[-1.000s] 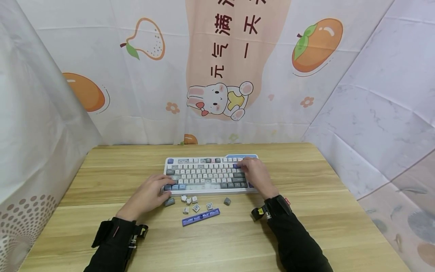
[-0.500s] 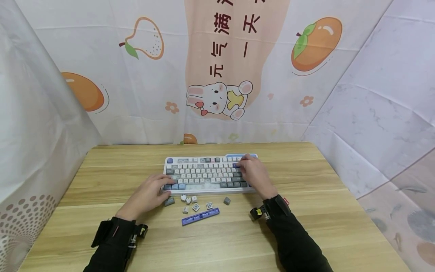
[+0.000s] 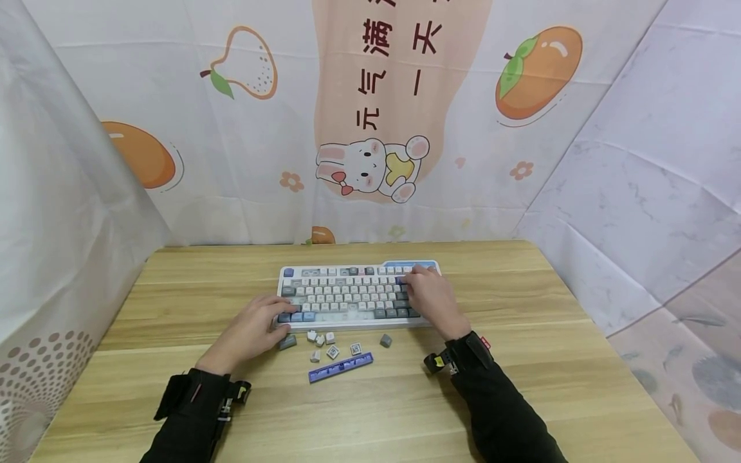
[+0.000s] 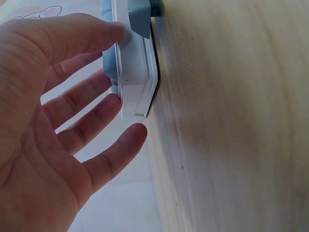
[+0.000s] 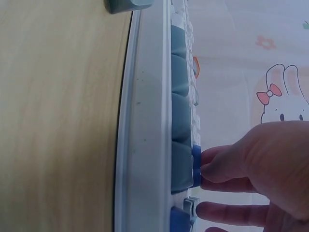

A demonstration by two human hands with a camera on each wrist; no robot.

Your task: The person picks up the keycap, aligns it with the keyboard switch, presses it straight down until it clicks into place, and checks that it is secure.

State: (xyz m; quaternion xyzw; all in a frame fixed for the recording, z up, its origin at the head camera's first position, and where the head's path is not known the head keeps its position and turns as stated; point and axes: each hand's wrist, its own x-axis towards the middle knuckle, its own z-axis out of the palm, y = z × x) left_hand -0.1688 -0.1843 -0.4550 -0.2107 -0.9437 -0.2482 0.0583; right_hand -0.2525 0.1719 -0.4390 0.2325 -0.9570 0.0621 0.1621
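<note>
A white keyboard [image 3: 353, 325] with white, grey, blue and purple keycaps lies on the wooden table, its switch plate bare where the spacebar goes. My left hand [image 3: 251, 326] holds its front left corner; in the left wrist view the thumb [image 4: 99, 33] presses the front edge while the other fingers curve around the side. At the upper right of the keys, my right hand [image 3: 434, 299] pinches a long purple keycap [image 3: 399, 280] between thumb and forefinger. That purple-blue keycap [image 5: 196, 166] sits in the key rows, partly hidden by the fingertips.
In front of the keyboard lies a long purple spacebar [image 3: 340, 368], underside up. Several loose white keycaps [image 3: 315, 355] are scattered behind it. A wide grey keycap [image 3: 287, 342] lies near my left thumb, another grey keycap [image 3: 385, 341] further right. Printed cloth [image 3: 260, 218] hangs behind the table.
</note>
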